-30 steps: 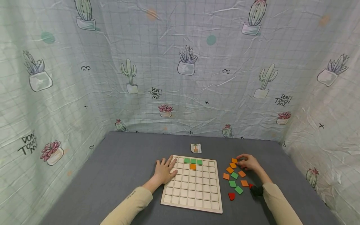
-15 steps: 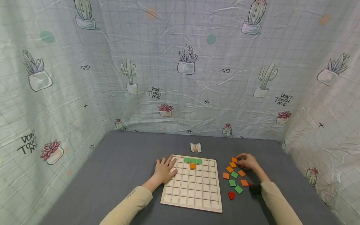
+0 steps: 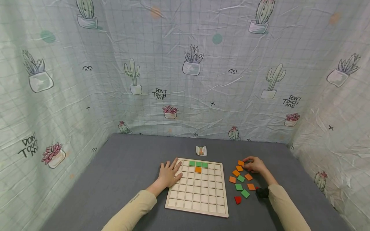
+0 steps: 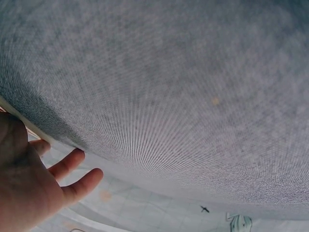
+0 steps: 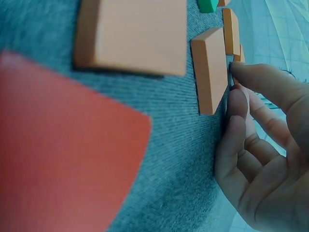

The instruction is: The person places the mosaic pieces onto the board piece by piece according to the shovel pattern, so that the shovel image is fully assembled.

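Note:
My left hand (image 3: 167,175) lies with fingers spread over the upper left edge of a pale wooden grid board (image 3: 196,212). In the left wrist view the fingers (image 4: 79,186) are stretched beyond the board's edge. On the board sit three green tiles in a row, with one orange tile (image 3: 198,169) under the middle one. Right of the board my right hand (image 3: 255,165) pinches the right edge of the farthest orange square tile (image 3: 241,163), which lies on the table. In the right wrist view the thumb and fingers (image 5: 236,104) partly hide that tile.
Loose orange tiles, several green tiles such as the nearest one (image 3: 245,193), and a red piece (image 3: 238,200) with a curved edge lie right of the board. A small printed card (image 3: 201,150) lies behind the board. Patterned curtain (image 3: 188,96) encloses the grey table (image 3: 138,147).
Both hands keep practically the same place, the right one still at the far orange tile. The head view shifts very slightly; the tiles and board stay put.

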### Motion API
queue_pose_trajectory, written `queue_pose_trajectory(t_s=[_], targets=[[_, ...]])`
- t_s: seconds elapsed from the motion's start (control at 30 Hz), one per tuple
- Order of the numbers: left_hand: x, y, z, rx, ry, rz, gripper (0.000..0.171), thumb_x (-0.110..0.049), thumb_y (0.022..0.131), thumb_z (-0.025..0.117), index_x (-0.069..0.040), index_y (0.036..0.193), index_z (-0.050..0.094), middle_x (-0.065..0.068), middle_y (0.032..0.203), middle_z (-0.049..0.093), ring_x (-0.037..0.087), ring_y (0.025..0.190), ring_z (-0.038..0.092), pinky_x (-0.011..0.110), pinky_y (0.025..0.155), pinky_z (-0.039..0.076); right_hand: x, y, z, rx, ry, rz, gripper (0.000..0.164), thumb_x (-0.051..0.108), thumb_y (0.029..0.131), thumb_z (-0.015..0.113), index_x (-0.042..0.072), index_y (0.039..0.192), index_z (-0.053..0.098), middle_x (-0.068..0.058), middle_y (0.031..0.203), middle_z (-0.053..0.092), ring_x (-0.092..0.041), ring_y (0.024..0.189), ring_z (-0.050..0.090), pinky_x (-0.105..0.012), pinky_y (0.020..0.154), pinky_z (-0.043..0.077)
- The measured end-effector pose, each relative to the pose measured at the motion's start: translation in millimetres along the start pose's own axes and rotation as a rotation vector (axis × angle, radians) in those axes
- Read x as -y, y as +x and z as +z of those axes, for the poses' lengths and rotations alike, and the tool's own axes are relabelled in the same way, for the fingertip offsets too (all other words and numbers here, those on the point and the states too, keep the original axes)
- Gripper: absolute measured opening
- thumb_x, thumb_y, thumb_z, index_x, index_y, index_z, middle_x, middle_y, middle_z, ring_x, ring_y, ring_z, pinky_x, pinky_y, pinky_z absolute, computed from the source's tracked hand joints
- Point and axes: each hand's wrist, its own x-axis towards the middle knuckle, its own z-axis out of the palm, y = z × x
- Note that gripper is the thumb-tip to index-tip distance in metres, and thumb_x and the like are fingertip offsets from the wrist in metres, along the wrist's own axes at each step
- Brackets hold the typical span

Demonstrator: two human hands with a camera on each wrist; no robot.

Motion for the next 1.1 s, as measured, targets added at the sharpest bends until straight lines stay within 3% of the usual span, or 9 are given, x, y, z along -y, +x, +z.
queue_pose_trajectory(t_s=[0.63, 1.1], targets=[[0.9, 1.8, 4.8, 0.006, -0.019, 0.000, 0.057, -0.051, 0.092, 0.033, -0.021, 0.140, 0.032, 0.005, 0.145, 0.030, 0.031, 0.119, 0.040, 0.054, 0.088, 0.032, -0.3, -0.7, 2.0, -0.019, -0.009, -0.009, 0.038, 0.016, 0.077, 0.068, -0.003, 0.108, 0.057, 0.000, 0.067, 0.062, -0.013, 0.060, 0.054, -0.028, 0.054, 0.046], [0.3, 0.8, 4.3, -0.009, 0.000, -0.001, 0.057, -0.052, 0.092, 0.033, -0.022, 0.140, 0.032, 0.004, 0.145, 0.032, 0.031, 0.117, 0.041, 0.053, 0.086, 0.033, -4.6, -0.1, 0.5, -0.010, 0.060, -0.015, 0.039, 0.013, 0.078, 0.066, -0.006, 0.109, 0.053, -0.002, 0.074, 0.067, -0.010, 0.061, 0.057, -0.029, 0.054, 0.047]])
